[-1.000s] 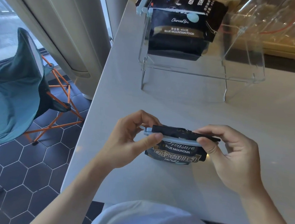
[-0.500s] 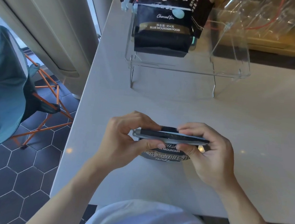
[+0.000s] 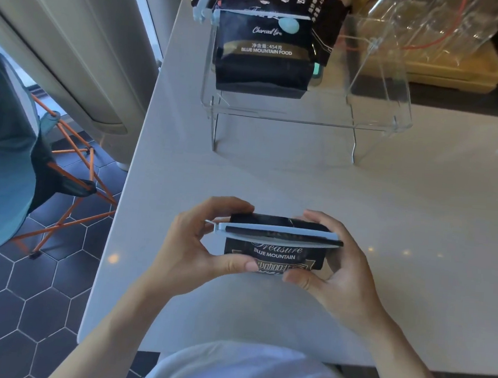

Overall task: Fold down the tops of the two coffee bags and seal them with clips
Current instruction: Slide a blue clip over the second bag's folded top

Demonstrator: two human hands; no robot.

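We grip the black coffee bag point(image 3: 272, 254) with left hand point(image 3: 205, 239) and right hand point(image 3: 334, 267) near the desk's point(image 3: 417, 232) front edge, pale blue clip point(image 3: 277, 232) across its folded top

There are 3 coffee bags: 1 point(image 3: 275, 250) between the 2 hands (left point(image 3: 196, 241), right point(image 3: 334, 267)) and 2 point(image 3: 262, 55) point(image 3: 323, 24) on the 1 clear rack point(image 3: 376, 109). 3 clips point(image 3: 277, 232) point(image 3: 287, 24) point(image 3: 201, 3), 1 folding chair point(image 3: 6, 154).

free: bare counter point(image 3: 417, 232) between hands and acrylic stand point(image 3: 304, 118) | obstacle: stand, coffee bag point(image 3: 262, 55) on it
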